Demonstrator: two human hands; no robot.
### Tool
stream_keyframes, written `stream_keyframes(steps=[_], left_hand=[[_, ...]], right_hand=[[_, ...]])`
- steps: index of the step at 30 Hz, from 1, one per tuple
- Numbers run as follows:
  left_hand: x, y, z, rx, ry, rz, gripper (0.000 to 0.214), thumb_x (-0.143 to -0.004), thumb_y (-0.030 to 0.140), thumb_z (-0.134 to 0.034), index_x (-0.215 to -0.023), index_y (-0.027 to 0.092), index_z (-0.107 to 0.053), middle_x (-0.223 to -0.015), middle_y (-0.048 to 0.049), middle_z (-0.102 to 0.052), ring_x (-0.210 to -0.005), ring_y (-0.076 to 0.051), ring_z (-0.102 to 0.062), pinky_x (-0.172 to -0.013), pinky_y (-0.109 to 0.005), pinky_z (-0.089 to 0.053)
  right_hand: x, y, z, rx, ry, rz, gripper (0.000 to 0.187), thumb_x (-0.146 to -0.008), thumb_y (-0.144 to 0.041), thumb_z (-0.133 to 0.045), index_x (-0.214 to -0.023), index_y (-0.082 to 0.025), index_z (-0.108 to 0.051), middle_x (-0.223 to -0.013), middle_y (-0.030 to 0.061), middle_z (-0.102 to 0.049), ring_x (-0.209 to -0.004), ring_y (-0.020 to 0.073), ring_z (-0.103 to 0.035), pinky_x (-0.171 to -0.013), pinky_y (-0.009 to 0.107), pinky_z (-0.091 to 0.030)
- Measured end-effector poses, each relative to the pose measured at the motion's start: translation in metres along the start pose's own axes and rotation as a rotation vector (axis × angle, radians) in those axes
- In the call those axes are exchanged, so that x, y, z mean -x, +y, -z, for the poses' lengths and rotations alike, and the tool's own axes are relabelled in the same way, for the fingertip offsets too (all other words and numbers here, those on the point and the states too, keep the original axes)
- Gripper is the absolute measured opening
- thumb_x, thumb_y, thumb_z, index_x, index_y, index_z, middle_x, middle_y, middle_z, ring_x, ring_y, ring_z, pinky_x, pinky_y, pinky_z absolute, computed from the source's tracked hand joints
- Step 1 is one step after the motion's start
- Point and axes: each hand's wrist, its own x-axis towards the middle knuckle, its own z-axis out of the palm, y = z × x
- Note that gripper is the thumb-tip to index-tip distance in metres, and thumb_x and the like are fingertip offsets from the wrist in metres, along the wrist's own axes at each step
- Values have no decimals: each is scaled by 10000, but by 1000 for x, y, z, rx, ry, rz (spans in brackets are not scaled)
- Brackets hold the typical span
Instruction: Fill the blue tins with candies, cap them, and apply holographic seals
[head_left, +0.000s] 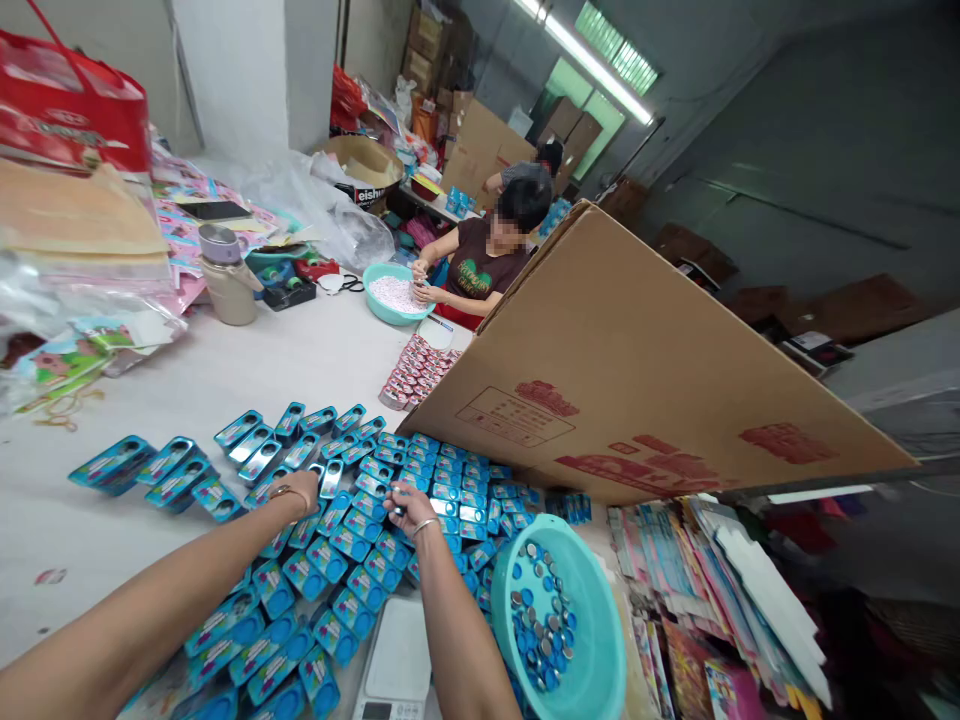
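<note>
Many small blue tin boxes (pixel 349 543) lie in slanting rows on the white table, several with a dark round opening and others with a blue round lid. My left hand (pixel 301 488), with a bracelet at the wrist, is low over the tins in the middle; its fingertips are mostly hidden. My right hand (pixel 411 508), wearing a bangle, is just to the right above the rows. Its fingers are pinched on a small shiny piece that looks like a round lid (pixel 394 508). A turquoise basin (pixel 611 640) to the right holds loose blue and silver round lids (pixel 544 625).
A white scale (pixel 400 650) lies between my forearms. A large cardboard box (pixel 645 350) leans over the right side, beside stacked printed bags (pixel 675 570). Across the table, a co-worker (pixel 487 260) works over a bowl (pixel 394 310). A bottle (pixel 227 285) and scissors (pixel 349 284) are behind.
</note>
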Motion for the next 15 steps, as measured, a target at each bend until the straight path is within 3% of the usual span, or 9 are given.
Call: stream_keyframes(steps=[4, 6, 9, 12, 15], left_hand=[[3, 11, 2, -219, -71, 90, 325, -901, 345, -645, -1156, 145, -634, -1200, -94, -650, -1081, -233, -631, -937, -467, -527], [5, 15, 4, -270, -84, 95, 334, -904, 348, -640, -1173, 151, -627, -1207, -93, -647, -1076, -229, -633, -926, -458, -534], [10, 18, 7, -311, -87, 85, 340, -909, 345, -634, -1190, 156, -617, -1212, -93, -640, -1062, -224, -635, -902, -446, -546], [13, 17, 9, -313, -79, 67, 326, -910, 339, -633, -1177, 152, -621, -1193, -89, -645, -1042, -217, -639, -888, -437, -553], [12, 13, 7, -267, -59, 44, 312, -904, 336, -643, -1147, 141, -632, -1165, -89, -655, -1030, -217, -643, -887, -437, -553]], right_hand=[[-9, -5, -8, 398, 105, 14, 106, -814, -272, -641, -810, -175, -599, -714, 32, -670, -607, 134, -617, -504, 202, -426], [-16, -12, -13, 615, 151, 30, 143, -767, -250, -676, -684, -175, -587, -772, 69, -704, -785, 197, -677, -595, 231, -468], [-30, -28, -21, 900, 195, 25, 179, -649, -173, -718, -558, -172, -563, -938, 136, -739, -1051, 315, -662, -757, 303, -499], [-42, -41, -31, 1108, 191, -35, 174, -531, -84, -711, -488, -161, -561, -872, 182, -744, -983, 395, -682, -783, 397, -508], [-53, -46, -39, 1235, 181, -51, 178, -463, -42, -712, -463, -156, -576, -718, 167, -726, -867, 403, -700, -751, 422, -514]])
